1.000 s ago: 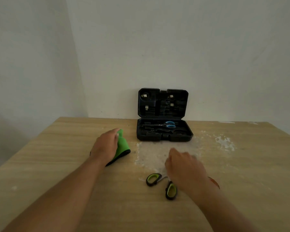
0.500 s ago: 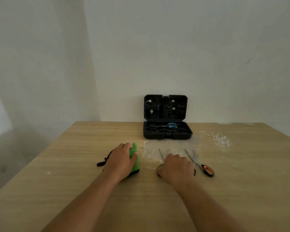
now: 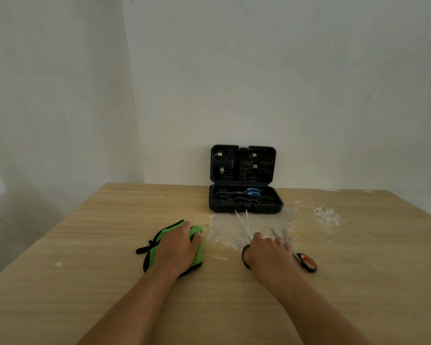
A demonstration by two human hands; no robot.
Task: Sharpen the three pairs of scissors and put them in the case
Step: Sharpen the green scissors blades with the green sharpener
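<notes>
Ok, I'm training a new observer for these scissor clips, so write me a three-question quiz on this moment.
1. True or false: the blue-handled scissors lie inside the open black plastic case.
2. What does the left hand rest on?
A. green-and-black fabric pad
B. case
C. bare table
3. Which scissors lie untouched beside the right hand?

Key: 1 true; 2 A; 3 the orange-handled scissors.

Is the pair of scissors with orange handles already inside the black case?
No, the orange-handled scissors lie on the table, beside the right hand, not in the case.
</notes>
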